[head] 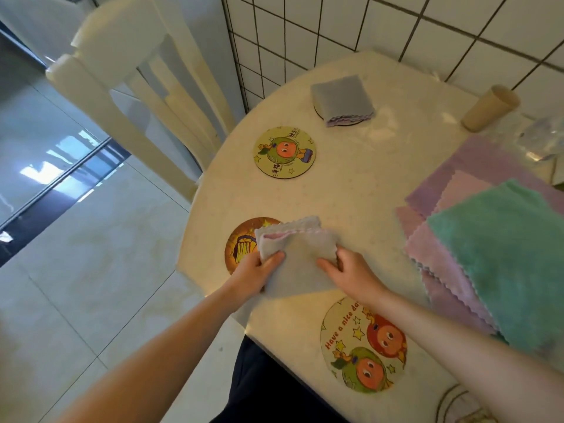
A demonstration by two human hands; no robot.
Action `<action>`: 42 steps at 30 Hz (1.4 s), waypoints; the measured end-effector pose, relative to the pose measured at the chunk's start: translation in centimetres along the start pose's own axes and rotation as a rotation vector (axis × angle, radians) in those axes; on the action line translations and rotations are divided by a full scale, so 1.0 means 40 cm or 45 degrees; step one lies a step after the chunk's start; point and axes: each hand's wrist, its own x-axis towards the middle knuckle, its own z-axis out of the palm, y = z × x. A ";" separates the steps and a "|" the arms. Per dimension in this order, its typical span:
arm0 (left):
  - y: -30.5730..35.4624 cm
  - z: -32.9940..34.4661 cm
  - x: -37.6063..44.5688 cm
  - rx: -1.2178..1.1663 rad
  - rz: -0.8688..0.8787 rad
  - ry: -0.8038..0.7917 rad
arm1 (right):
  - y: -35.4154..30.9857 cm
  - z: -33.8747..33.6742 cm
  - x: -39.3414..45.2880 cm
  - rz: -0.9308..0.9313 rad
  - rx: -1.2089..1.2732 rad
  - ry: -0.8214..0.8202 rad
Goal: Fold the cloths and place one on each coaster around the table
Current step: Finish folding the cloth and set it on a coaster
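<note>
A folded grey cloth with a pink inner face [300, 257] lies near the table's left edge, partly over an orange-brown coaster [241, 239]. My left hand [259, 270] grips its left side and my right hand [348, 270] pinches its right side. A yellow cartoon coaster [284, 152] lies bare further back. Behind it, a folded grey cloth [343, 99] sits on a coaster whose rim [317, 112] peeks out. A large cartoon coaster [363, 346] lies by the near edge under my right forearm. Unfolded cloths, a teal one [503, 264] over purple ones [439, 254], are stacked at the right.
The cream round table [351, 184] stands against a white tiled wall [366, 22]. A cream chair [131, 77] stands at its far left. A beige tube [488, 108] and clear plastic [540, 138] lie at the back right. A wire ring [451, 401] shows at the bottom right.
</note>
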 end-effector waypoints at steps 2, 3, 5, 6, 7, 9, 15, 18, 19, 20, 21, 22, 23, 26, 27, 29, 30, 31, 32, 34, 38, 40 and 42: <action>0.001 -0.003 0.012 -0.071 -0.052 0.102 | -0.003 0.008 0.031 0.075 0.001 0.008; -0.001 -0.003 0.016 -0.130 -0.068 0.150 | -0.002 0.011 0.043 0.098 0.010 0.016; -0.007 -0.005 0.019 -0.200 -0.077 0.217 | 0.000 0.016 0.062 0.120 0.052 0.043; -0.011 -0.005 0.018 -0.209 -0.075 0.232 | -0.001 0.019 0.070 0.124 0.066 0.067; -0.013 -0.005 0.019 -0.211 -0.072 0.240 | -0.004 0.022 0.078 0.126 0.071 0.098; -0.020 -0.005 0.025 -0.223 -0.083 0.254 | -0.008 0.027 0.090 0.147 0.064 0.164; -0.020 -0.007 0.047 -0.153 -0.055 0.355 | -0.010 0.038 0.122 0.175 -0.026 0.271; -0.025 -0.006 0.050 -0.017 -0.087 0.392 | -0.007 0.044 0.130 0.221 -0.163 0.253; -0.025 -0.006 0.048 0.101 -0.072 0.444 | -0.008 0.045 0.135 0.239 -0.203 0.247; -0.026 -0.008 0.043 0.275 -0.022 0.514 | -0.011 0.046 0.138 0.251 -0.236 0.243; -0.030 -0.011 0.037 0.487 0.080 0.588 | -0.014 0.046 0.140 0.262 -0.265 0.244; -0.038 -0.016 0.033 0.707 0.233 0.626 | -0.018 0.046 0.140 0.268 -0.290 0.253; -0.048 -0.022 0.032 0.928 0.400 0.603 | -0.020 0.045 0.140 0.270 -0.309 0.264; -0.080 -0.039 0.041 1.437 0.614 0.409 | -0.026 0.045 0.132 0.289 -0.390 0.287; -0.091 -0.042 0.043 1.509 0.573 0.353 | -0.027 0.046 0.128 0.296 -0.433 0.286; -0.107 -0.042 0.046 1.571 0.475 0.264 | -0.028 0.046 0.123 0.293 -0.492 0.276; -0.110 -0.040 0.045 1.581 0.435 0.232 | -0.029 0.045 0.121 0.287 -0.504 0.273; -0.112 -0.039 0.045 1.574 0.407 0.214 | -0.031 0.043 0.121 0.286 -0.509 0.274; -0.106 -0.037 0.044 1.561 0.379 0.204 | -0.034 0.039 0.119 0.285 -0.514 0.281; -0.085 -0.032 0.039 1.535 0.284 0.164 | -0.040 0.032 0.117 0.289 -0.523 0.303; -0.030 -0.004 0.016 1.186 0.165 0.258 | -0.057 0.028 0.116 0.389 -0.400 0.301; -0.009 0.013 0.009 0.784 0.087 0.412 | -0.065 0.027 0.119 0.477 -0.262 0.248; 0.014 0.028 0.005 0.332 -0.118 0.498 | -0.067 0.021 0.125 0.540 -0.159 0.206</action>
